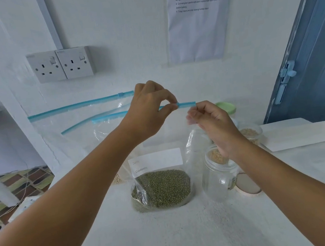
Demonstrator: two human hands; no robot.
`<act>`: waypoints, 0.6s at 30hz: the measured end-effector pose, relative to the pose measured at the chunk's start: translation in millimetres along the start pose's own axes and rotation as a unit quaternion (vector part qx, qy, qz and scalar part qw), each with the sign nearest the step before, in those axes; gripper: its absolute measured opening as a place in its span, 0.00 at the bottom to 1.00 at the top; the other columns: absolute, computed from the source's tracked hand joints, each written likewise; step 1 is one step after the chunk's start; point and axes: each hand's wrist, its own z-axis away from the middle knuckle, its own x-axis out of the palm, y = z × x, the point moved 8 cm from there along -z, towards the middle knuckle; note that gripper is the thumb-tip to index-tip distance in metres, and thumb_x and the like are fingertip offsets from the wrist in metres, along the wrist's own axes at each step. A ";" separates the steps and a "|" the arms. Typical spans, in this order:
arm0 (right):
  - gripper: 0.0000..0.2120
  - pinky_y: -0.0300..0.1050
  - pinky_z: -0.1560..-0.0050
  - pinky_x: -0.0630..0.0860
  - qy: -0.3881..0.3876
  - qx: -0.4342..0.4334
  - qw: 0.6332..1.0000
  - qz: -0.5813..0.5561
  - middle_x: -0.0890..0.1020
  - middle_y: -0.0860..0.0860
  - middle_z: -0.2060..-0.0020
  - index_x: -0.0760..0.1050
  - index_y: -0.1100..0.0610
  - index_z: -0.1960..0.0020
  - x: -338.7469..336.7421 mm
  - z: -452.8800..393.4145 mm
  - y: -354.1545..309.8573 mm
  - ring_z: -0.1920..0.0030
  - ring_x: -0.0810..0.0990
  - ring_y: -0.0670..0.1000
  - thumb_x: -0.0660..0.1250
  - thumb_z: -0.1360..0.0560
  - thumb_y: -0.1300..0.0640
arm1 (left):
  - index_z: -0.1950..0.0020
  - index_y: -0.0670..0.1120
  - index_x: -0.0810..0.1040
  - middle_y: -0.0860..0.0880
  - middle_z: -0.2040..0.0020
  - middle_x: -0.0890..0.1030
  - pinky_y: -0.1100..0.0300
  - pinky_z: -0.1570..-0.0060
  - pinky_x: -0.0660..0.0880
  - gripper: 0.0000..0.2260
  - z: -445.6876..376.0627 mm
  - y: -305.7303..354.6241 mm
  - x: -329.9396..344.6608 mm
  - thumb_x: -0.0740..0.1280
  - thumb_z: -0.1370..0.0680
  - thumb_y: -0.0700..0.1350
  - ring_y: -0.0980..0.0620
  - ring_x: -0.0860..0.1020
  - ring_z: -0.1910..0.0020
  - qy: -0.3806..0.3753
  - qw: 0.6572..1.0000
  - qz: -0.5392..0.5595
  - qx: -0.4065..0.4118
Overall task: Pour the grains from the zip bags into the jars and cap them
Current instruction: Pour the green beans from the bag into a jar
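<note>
A clear zip bag (161, 186) with green grains in its bottom and a white label stands upright on the white table (168, 231). Its blue zip strip (186, 104) is held up at the top. My left hand (152, 106) pinches the slider on the strip between thumb and forefinger. My right hand (211, 122) pinches the bag's top right corner just under the strip. An open clear jar (219, 177) stands right of the bag, partly behind my right wrist. A second open jar (251, 133) holding pale grains stands farther back.
Two more zip bags with blue strips (80, 106) lean against the wall at the back left. A light green lid (225, 107) sits behind my right hand. A round lid (247, 184) lies beside the near jar. A folded white cloth (301, 135) lies at right.
</note>
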 end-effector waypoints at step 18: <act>0.04 0.42 0.42 0.78 0.024 -0.065 0.998 -0.004 0.85 0.46 0.60 0.82 0.51 0.51 2.4 -4.2 -7.3 0.53 0.84 0.50 0.71 0.19 0.59 | 0.41 0.51 0.85 0.52 0.44 0.70 0.60 0.38 0.60 0.09 28.9 -42.7 -26.8 0.69 0.18 0.51 0.48 0.66 0.36 0.020 0.999 -0.038 -0.025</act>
